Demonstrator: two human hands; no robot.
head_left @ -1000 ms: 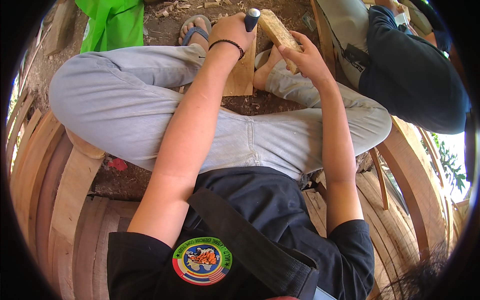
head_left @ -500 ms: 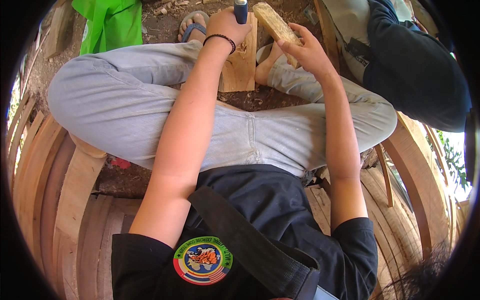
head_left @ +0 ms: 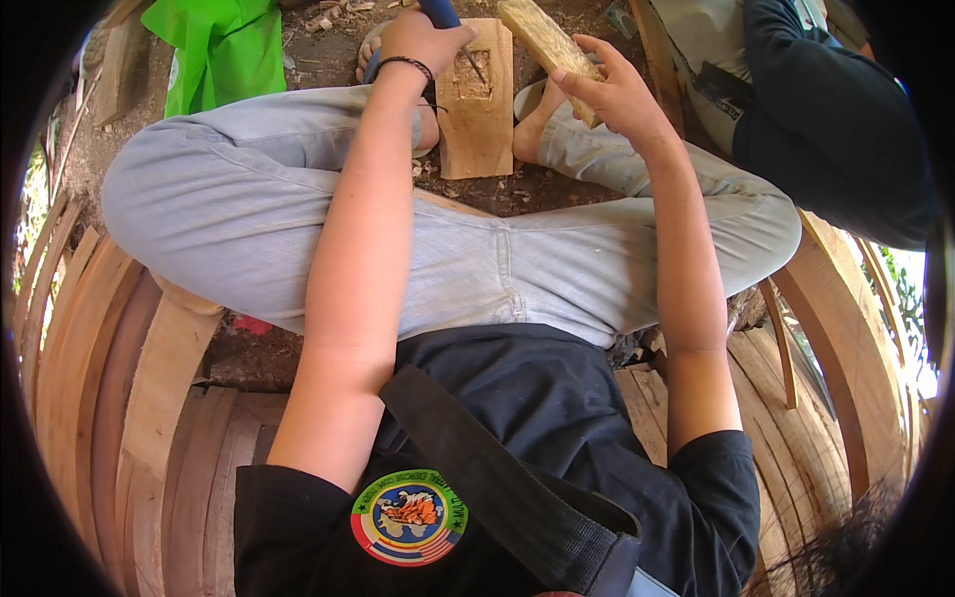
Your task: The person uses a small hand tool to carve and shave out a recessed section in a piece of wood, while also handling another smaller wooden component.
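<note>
My left hand (head_left: 420, 45) is wrapped round the blue handle of a chisel (head_left: 439, 13). The slim blade slants down to the right over a rectangular recess cut in a wooden board (head_left: 476, 149). Whether the tip touches the wood I cannot tell. That board lies between my feet, with rough chips in its recess. On the right, my right hand (head_left: 619, 98) grips a thick, rough-faced block of wood (head_left: 542, 42), held tilted beside the board with its far end up and to the left.
Bright green cloth or bag (head_left: 227, 55) lies at the far left. Wood shavings (head_left: 328, 18) litter the dirt ground. Another person's dark-clothed limb (head_left: 831, 139) is close at the right. Curved wooden ribs (head_left: 834, 368) rise on both sides of me.
My left hand has shifted left and the chisel has gone from nearly upright to slanted, uncovering the board's recess. The block in my right hand has hardly moved.
</note>
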